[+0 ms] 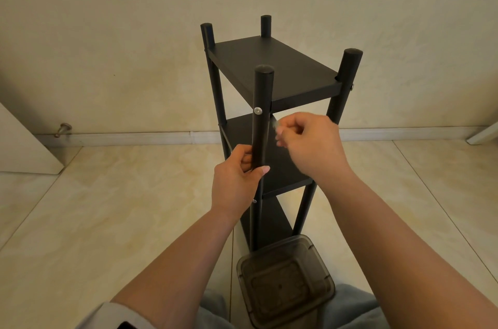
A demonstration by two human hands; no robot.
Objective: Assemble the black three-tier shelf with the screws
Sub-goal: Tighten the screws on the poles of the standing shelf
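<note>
Shelf (pixel 272 70) stands upright on the floor. Left hand (pixel 237 180) grips the near post (pixel 261 118); keep it steady. Right hand (pixel 310 140) is curled and blurred, maybe pinching something small. Line it up square with the screw (pixel 258 110), don't overtighten.

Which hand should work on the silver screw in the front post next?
Probably the right hand: it hovers free beside the screw, fingers curled, while the left hand grips the front post below.

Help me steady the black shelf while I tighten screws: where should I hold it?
Grip the near front post between the top and middle tiers, from the left, as the left hand does. It is a slim upright rod, bare there, leaving its screw clear.
</note>
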